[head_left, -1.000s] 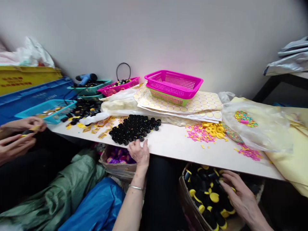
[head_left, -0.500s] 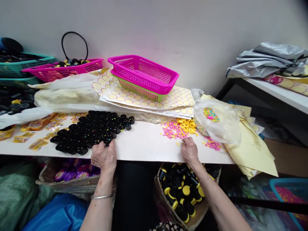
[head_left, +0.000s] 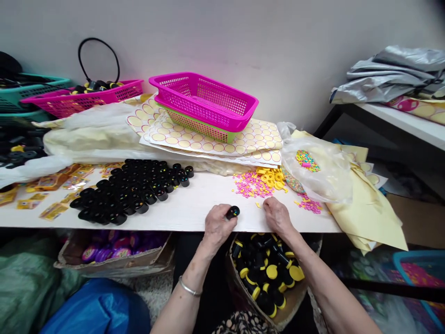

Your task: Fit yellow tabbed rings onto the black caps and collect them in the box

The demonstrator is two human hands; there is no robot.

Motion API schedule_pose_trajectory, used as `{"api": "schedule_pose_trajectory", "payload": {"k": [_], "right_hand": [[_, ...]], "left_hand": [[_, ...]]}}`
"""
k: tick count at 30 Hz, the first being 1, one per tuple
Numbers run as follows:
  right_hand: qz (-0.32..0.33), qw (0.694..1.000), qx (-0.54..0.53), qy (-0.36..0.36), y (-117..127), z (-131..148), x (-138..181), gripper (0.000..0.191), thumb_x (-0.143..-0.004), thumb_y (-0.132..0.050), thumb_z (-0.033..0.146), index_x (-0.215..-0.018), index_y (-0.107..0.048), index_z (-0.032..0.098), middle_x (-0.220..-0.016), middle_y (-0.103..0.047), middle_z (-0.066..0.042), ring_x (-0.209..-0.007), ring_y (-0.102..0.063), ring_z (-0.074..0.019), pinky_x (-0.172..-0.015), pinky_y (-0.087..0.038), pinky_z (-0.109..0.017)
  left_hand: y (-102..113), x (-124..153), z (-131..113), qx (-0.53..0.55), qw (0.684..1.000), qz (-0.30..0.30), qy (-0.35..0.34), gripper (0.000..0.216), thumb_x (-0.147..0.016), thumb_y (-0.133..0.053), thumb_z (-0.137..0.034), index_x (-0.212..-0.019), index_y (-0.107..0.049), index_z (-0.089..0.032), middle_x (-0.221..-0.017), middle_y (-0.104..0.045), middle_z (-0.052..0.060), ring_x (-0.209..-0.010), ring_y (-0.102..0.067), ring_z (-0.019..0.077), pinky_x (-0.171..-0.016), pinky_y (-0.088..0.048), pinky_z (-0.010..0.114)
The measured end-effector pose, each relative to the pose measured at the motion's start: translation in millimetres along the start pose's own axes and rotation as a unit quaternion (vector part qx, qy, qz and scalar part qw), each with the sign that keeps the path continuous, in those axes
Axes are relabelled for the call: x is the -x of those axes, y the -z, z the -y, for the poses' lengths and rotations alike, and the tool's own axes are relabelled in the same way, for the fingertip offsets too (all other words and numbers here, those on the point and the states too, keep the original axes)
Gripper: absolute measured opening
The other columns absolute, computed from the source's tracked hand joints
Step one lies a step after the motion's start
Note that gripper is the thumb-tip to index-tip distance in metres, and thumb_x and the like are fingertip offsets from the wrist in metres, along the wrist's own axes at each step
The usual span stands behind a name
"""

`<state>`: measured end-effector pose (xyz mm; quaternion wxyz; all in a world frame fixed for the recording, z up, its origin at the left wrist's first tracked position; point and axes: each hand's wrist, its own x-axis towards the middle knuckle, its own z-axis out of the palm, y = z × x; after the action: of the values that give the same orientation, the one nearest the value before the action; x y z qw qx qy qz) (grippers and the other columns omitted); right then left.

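Observation:
My left hand (head_left: 219,225) is closed around a small black container (head_left: 232,212), which has coloured specks in its top. It is above the front part of the white table (head_left: 187,208). My right hand (head_left: 278,215) rests at the table's front with fingers curled together; whatever they may hold is hidden. Close to its fingertips lies a small yellow piece (head_left: 258,204). Behind it are a scatter of tiny pink beads (head_left: 252,184) and a heap of yellow ring-like parts (head_left: 273,177). To the left stand rows of similar black containers (head_left: 128,190).
A magenta basket (head_left: 205,99) sits on sticker sheets (head_left: 194,141) at the back. Below the table edge is a box of black and yellow containers (head_left: 267,273), with a carton of purple items (head_left: 107,248) to the left. A clear bag (head_left: 323,171) lies right.
My left hand has moved right from the rows of black containers, carrying one of them towards my right hand. My right hand stays in nearly the same place.

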<state>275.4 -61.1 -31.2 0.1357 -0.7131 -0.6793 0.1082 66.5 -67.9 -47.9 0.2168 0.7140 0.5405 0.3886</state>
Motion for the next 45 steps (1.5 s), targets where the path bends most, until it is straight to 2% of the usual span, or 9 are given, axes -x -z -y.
{"api": "schedule_pose_trajectory", "payload": {"k": [6,10,16,23,27,31,33,37,45], "right_hand": [[0.042,0.999,0.002,0.011,8.4,-5.7,0.8,0.020,-0.082,-0.038,0.015,-0.077,-0.058,0.018,-0.084,-0.061,-0.004,-0.079,-0.054,-0.0147,-0.065,-0.033,-0.022],[0.061,0.998,-0.026,0.000,11.1,-12.7,-9.3,0.020,-0.077,-0.041,0.012,-0.074,-0.059,0.018,-0.075,-0.062,-0.003,-0.073,-0.054,-0.0142,-0.063,-0.033,-0.022],[0.005,0.999,-0.029,0.016,8.9,-22.7,-15.0,0.021,-0.079,-0.041,0.014,-0.074,-0.062,0.017,-0.081,-0.061,-0.004,-0.077,-0.054,-0.0141,-0.068,-0.034,-0.022],[-0.019,0.997,-0.040,0.056,8.0,-30.1,-8.5,0.020,-0.081,-0.043,0.016,-0.071,-0.060,0.018,-0.076,-0.055,-0.003,-0.071,-0.051,-0.0143,-0.066,-0.035,-0.024],[-0.063,0.993,-0.054,0.080,7.4,-11.0,-1.5,0.019,-0.082,-0.042,0.013,-0.073,-0.058,0.018,-0.076,-0.053,-0.004,-0.075,-0.050,-0.0165,-0.067,-0.036,-0.027],[-0.056,0.960,-0.186,0.203,4.4,25.1,1.8,0.014,-0.082,-0.046,0.017,-0.077,-0.059,0.021,-0.078,-0.053,-0.003,-0.078,-0.050,-0.0160,-0.069,-0.039,-0.026],[-0.042,0.947,-0.207,0.240,1.6,41.3,1.2,0.014,-0.081,-0.049,0.016,-0.074,-0.060,0.021,-0.076,-0.053,-0.002,-0.077,-0.049,-0.0161,-0.069,-0.039,-0.027],[-0.036,0.953,-0.160,0.256,-0.9,58.0,-1.8,0.017,-0.081,-0.048,0.013,-0.070,-0.060,0.018,-0.074,-0.053,-0.003,-0.075,-0.047,-0.0160,-0.068,-0.037,-0.027],[0.018,0.955,0.019,0.295,12.3,67.7,-3.1,0.023,-0.081,-0.041,0.009,-0.068,-0.058,0.017,-0.073,-0.052,-0.004,-0.073,-0.043,-0.0162,-0.065,-0.033,-0.027]], "left_hand": [[-10.7,-5.7,0.5,0.011,1.000,0.013,0.008,0.026,-0.065,-0.058,-0.019,-0.090,-0.063,-0.020,-0.090,-0.064,0.001,-0.085,-0.057,0.0169,-0.078,-0.046,0.029],[-13.9,-6.5,4.0,0.013,1.000,0.012,0.025,0.030,-0.065,-0.060,-0.021,-0.095,-0.063,-0.022,-0.094,-0.065,0.000,-0.089,-0.058,0.0171,-0.080,-0.046,0.029],[-13.4,-7.3,4.6,0.015,1.000,0.018,0.011,0.028,-0.066,-0.066,-0.027,-0.094,-0.063,-0.022,-0.092,-0.065,0.001,-0.087,-0.058,0.0169,-0.077,-0.046,0.028],[-14.9,-8.3,2.4,0.033,0.999,0.009,-0.003,0.028,-0.067,-0.069,-0.039,-0.088,-0.064,-0.021,-0.086,-0.064,0.001,-0.081,-0.057,0.0158,-0.073,-0.045,0.028],[-12.8,-7.5,-1.1,0.018,1.000,0.024,-0.003,0.023,-0.068,-0.068,-0.037,-0.085,-0.064,-0.022,-0.083,-0.064,0.000,-0.080,-0.056,0.0161,-0.071,-0.044,0.028],[-10.0,-6.0,-6.3,-0.013,0.999,0.038,0.006,0.021,-0.070,-0.066,-0.037,-0.086,-0.063,-0.023,-0.085,-0.064,0.000,-0.082,-0.055,0.0165,-0.073,-0.042,0.028],[-9.0,-5.6,-8.2,-0.024,0.999,0.045,0.010,0.019,-0.071,-0.064,-0.035,-0.087,-0.063,-0.024,-0.084,-0.064,-0.001,-0.082,-0.055,0.0164,-0.073,-0.041,0.027],[-8.2,-4.9,-10.0,-0.030,0.998,0.048,0.013,0.021,-0.070,-0.063,-0.027,-0.090,-0.063,-0.024,-0.085,-0.065,-0.001,-0.083,-0.054,0.0164,-0.074,-0.040,0.027],[-5.6,-5.0,-11.7,-0.045,0.997,0.059,0.013,0.015,-0.071,-0.060,-0.026,-0.085,-0.062,-0.023,-0.082,-0.063,-0.002,-0.079,-0.052,0.0162,-0.070,-0.039,0.027]]}}
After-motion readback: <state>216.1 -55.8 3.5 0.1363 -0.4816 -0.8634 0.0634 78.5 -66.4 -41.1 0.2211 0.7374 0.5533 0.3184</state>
